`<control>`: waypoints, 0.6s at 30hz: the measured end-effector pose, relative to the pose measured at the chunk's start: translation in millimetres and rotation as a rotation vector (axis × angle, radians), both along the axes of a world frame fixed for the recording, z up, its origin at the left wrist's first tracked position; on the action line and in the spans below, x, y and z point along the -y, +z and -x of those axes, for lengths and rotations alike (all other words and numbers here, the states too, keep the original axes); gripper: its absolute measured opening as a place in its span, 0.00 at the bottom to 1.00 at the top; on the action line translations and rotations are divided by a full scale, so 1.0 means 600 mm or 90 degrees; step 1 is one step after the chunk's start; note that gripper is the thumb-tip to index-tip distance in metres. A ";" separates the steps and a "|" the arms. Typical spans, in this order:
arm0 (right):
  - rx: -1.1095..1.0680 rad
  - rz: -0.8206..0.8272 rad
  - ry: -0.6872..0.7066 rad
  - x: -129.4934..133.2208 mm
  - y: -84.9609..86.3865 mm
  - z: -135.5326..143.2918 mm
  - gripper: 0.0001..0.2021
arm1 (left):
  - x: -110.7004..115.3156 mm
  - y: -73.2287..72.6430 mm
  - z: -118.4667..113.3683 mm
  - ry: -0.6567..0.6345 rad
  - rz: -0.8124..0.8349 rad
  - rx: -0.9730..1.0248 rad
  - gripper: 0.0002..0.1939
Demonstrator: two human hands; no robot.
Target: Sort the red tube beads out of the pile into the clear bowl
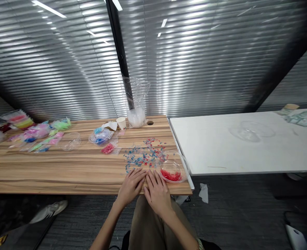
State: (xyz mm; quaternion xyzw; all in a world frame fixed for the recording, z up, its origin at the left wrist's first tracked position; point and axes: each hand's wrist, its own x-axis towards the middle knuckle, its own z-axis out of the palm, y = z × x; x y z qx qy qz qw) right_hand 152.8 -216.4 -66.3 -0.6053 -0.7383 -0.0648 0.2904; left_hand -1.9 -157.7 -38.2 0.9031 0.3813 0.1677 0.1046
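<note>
The person's lap (149, 225) was nearest, below the wooden desk (65, 177) and to the left of the clear bowl (183, 168). The right hand (157, 189) rested palm down just left of the bowl, and the left hand (134, 182) lay beside it, farther from the bowl. Each grip was relaxed, fingers stretched out and nothing visibly held; whether anything lay under the palms could not be told. Red pieces (170, 175) covered part of the bowl's bottom. Loose blue and red pieces (137, 160) were scattered left of the bowl, beyond the fingertips, some reaching its rim. Farther left of the bowl lay a packet of red pieces (108, 149), then a clear tray (70, 141) and a heap of colored packets (37, 131). Behind and left of the bowl stood a paper cup (121, 123) and, next to it, a clear plastic bag (136, 117) with whitish contents. Right of the bowl, clear plastic pieces (252, 131) lay on a white desk (202, 146). Metallic blinds (207, 52) rose behind everything.
</note>
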 end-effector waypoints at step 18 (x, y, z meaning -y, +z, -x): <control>0.010 0.019 0.000 0.001 0.003 0.000 0.22 | 0.003 0.002 -0.001 0.004 0.002 -0.001 0.18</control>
